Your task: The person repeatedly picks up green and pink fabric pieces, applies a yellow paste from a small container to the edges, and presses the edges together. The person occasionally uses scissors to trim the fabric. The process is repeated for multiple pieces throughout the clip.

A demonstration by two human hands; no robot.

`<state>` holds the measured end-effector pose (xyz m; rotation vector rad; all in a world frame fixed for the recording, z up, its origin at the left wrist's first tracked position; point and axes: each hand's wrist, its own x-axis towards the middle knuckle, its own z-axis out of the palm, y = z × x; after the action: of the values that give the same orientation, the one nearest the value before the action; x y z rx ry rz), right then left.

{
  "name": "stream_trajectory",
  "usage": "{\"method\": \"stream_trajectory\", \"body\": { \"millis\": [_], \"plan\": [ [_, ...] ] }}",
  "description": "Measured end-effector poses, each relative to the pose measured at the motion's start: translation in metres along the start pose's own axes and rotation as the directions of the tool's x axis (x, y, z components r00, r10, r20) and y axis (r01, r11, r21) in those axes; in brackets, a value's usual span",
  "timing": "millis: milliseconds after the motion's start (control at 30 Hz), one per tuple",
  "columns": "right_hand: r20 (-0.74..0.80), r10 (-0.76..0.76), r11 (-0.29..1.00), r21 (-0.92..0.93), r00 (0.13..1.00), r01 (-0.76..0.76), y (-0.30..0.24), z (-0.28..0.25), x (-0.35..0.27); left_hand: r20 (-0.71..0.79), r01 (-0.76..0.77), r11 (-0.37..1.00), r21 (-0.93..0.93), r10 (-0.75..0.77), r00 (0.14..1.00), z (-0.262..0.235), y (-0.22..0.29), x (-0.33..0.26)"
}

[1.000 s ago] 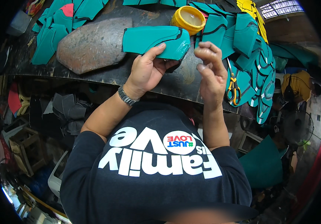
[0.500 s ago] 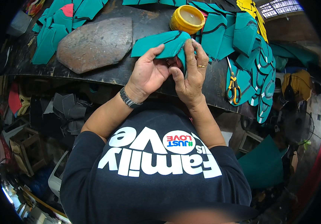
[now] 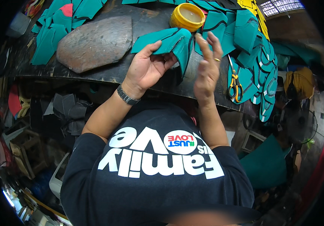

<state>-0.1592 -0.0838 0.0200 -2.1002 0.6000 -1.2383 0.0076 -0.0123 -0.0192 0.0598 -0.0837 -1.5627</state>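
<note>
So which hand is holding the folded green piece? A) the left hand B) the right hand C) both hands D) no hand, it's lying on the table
A: the left hand grips the folded green piece with thumb and fingers, while the right hand is held open beside it, fingers straight and not gripping it.

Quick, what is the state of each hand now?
Left hand: shut on the teal piece.
Right hand: open, fingers straight, holding nothing, beside the piece.
</note>
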Motion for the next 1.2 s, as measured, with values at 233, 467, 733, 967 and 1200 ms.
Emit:
{"method": "stream_trajectory", "body": {
  "millis": [233,467,733,967,1200],
  "plan": [
    [0.163,-0.187,0.910,-0.342,0.969,0.233,0.006,0.009,-0.011,-0.001,0.027,0.999,0.018,-0.027,1.000,0.001,0.001,-0.002],
    [0.087,-0.073,0.997,0.009,0.993,0.073,-0.009,-0.003,-0.009,-0.061,0.016,0.990,0.138,-0.007,0.998,0.006,0.000,-0.006],
    [0.208,-0.387,0.916,-0.028,0.898,0.401,-0.021,-0.010,-0.002,-0.114,-0.012,0.961,0.276,0.046,0.992,0.013,0.002,-0.010],
    [0.277,0.319,0.678,0.601,0.906,-0.422,-0.029,-0.015,0.014,-0.029,-0.113,0.760,0.639,0.171,0.985,0.036,0.002,-0.018],
    [0.392,0.371,0.440,0.724,0.842,-0.531,-0.032,-0.016,0.019,-0.069,-0.056,0.722,0.690,0.142,0.987,0.044,0.004,-0.022]
  ]
}}
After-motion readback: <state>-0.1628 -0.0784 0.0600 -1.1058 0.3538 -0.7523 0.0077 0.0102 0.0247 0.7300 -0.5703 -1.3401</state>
